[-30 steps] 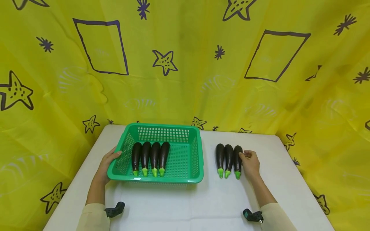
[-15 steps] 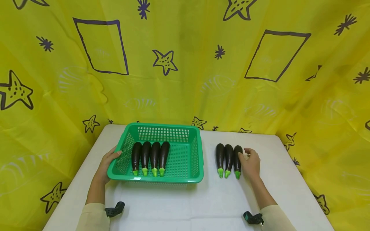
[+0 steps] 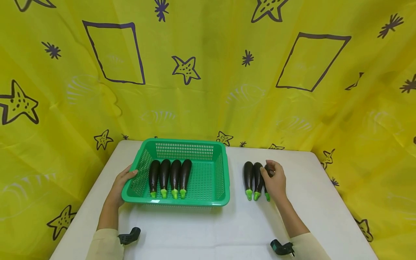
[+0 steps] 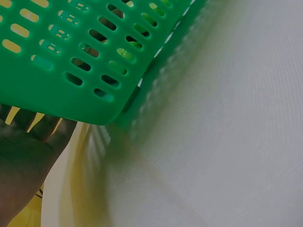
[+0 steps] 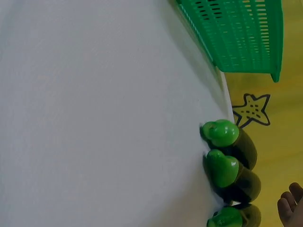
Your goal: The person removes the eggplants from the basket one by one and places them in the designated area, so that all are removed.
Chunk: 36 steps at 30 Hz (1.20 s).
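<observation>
My left hand point(image 3: 117, 186) grips the left side of a green plastic basket point(image 3: 208, 203), its thumb over the rim. In the left wrist view, the fingers of that hand point(image 4: 28, 156) lie along the basket's edge point(image 4: 90, 106). Several dark eggplants point(image 3: 174, 177) with green stems lie side by side in the basket's left and middle part. Three more lie on the table: a left eggplant point(image 3: 248, 177), a middle eggplant point(image 3: 258, 182) and a right eggplant point(image 3: 267, 195). Over the right one is my right hand point(image 3: 276, 182), thumb and fingers spread, partly hiding it.
A white-covered table point(image 3: 182, 231) carries everything. Behind and beside it hangs a yellow curtain point(image 3: 208, 101) with drawn stars. Dark wrist cameras point(image 3: 129, 236) sit at both sleeves. The basket's right part shows bare mesh floor point(image 3: 201, 180).
My right hand has shifted left from the outer side of the right eggplant to over it, its thumb near the middle eggplant. The left hand and the basket have stayed in place.
</observation>
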Available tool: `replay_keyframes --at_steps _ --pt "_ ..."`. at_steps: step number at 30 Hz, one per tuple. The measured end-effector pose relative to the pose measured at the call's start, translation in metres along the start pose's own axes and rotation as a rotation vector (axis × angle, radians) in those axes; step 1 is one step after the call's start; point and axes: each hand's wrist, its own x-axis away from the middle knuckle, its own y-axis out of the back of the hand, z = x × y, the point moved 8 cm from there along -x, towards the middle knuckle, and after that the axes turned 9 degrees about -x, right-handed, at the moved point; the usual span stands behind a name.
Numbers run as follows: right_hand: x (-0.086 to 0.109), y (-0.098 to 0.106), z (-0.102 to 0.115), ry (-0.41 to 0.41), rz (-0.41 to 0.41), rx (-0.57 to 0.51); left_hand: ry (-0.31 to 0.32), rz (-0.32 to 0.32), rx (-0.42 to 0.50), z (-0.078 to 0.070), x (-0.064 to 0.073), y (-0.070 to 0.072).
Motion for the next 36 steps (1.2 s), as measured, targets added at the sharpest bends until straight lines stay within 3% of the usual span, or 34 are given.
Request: replay_keyframes --at_steps 15,24,36 --pt "0.014 -0.041 0.029 -0.033 0.208 -0.232 -0.005 -0.005 0.010 0.000 0.001 0.001" --pt "0.020 -0.066 0.047 0.021 0.251 -0.320 -0.016 0.000 0.002 -0.002 -0.001 0.001" --pt "0.024 -0.097 0.072 0.027 0.329 -0.382 0.017 -0.004 -0.019 0.000 0.001 0.001"
